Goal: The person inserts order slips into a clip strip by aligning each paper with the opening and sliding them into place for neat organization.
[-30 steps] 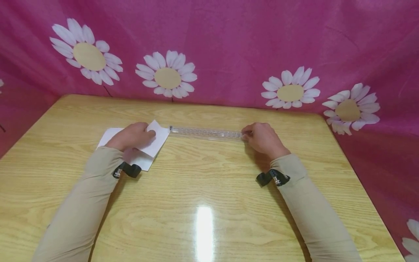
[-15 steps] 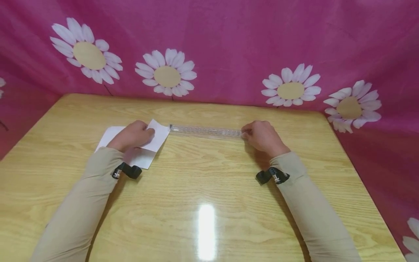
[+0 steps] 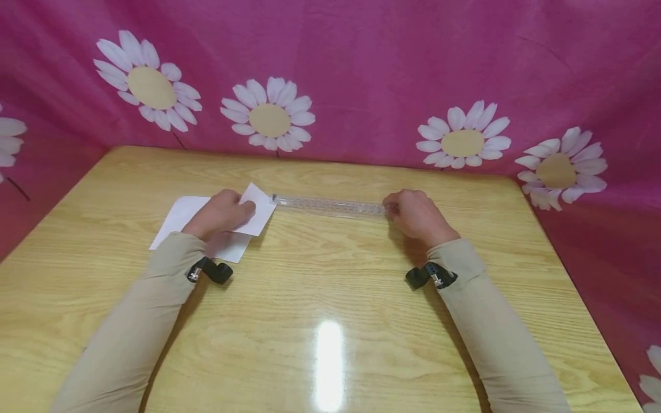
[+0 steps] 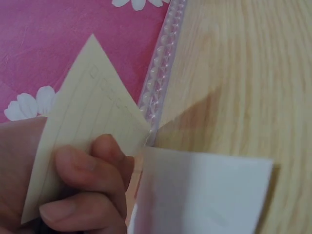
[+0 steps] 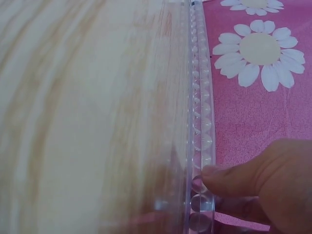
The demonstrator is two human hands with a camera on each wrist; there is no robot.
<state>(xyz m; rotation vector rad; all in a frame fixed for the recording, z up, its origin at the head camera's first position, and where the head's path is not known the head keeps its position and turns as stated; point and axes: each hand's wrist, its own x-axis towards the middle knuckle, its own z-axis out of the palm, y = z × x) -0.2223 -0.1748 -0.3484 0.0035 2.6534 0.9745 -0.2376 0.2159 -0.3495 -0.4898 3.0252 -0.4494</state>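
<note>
My left hand (image 3: 219, 212) grips a raised flap of white paper (image 3: 258, 209) between thumb and curled fingers. In the left wrist view this paper flap (image 4: 95, 107) carries faint ruled lines and a row of small printed boxes. More white paper (image 4: 204, 180) lies beneath it on the table. A long clear plastic tube (image 3: 330, 205), lined with round clear beads, stretches across the table from the flap's right corner to my right hand (image 3: 413, 213). That hand pinches the tube's right end, with the thumb on the beaded side (image 5: 201, 141) in the right wrist view.
The wood-grain table (image 3: 289, 281) has a bright light reflection (image 3: 329, 367) near its front. A pink cloth (image 3: 361, 74) with white daisies hangs behind and at both sides. Black camera mounts sit on both sleeves.
The head view has shifted slightly. The flap's near corner has risen and swung a little right, with my left hand still gripping it. My right hand keeps its pinch on the tube's end.
</note>
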